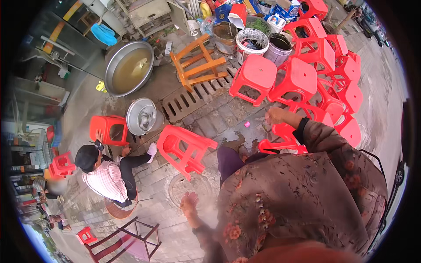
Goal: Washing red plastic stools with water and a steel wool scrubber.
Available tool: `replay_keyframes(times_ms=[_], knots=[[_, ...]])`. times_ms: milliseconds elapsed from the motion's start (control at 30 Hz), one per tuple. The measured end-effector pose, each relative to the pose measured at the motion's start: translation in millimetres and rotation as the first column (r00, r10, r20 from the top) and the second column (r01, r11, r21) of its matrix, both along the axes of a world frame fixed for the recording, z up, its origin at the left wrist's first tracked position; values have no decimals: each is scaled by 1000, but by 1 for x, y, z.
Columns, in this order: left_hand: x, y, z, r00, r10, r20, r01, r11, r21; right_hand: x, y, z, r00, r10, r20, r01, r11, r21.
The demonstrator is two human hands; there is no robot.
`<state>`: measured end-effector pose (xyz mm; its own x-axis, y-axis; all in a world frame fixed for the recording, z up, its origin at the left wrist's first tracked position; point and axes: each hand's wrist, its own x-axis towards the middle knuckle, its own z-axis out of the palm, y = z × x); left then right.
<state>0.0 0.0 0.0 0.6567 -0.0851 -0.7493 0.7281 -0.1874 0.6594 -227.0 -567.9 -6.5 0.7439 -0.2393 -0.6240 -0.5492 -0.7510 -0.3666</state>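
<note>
My right hand (277, 115) reaches over the wet paving beside a cluster of red plastic stools. Its fingers look curled in, and whatever they hold, if anything, is hidden. Two upright stools stand just beyond it, one a red plastic stool (258, 72) with a flat seat. Low on the near side, my left hand (190, 204) hangs with its fingers apart, holding nothing. It is above the ground close to a round manhole cover (180, 186). Between me and a seated person lies a tipped red stool (186, 147), its legs toward me. Neither hand touches it.
At left a seated person (107, 177) has a hand on another red stool (107, 129). Beyond are a metal bucket (142, 116), a wide basin of murky water (131, 70), a wooden frame (199, 63), paint-stained buckets (252, 41) and a slotted drain cover (193, 98). A dark chair (125, 239) stands lower left.
</note>
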Motion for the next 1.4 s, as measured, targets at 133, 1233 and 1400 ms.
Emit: replay_keyframes(times_ms=[133, 1233, 1400], knots=[[52, -54, -12, 999, 19, -46, -21, 999, -43, 131, -17, 61, 985, 108, 137, -104, 994, -30], [588, -317, 181, 948, 50, 315, -130, 962, 241, 659, -335, -94, 909, -143, -392, 292, 889, 352], [588, -405, 89, 991, -121, 55, 108, 976, 191, 807, -384, -89, 952, -65, -299, 183, 904, 386]])
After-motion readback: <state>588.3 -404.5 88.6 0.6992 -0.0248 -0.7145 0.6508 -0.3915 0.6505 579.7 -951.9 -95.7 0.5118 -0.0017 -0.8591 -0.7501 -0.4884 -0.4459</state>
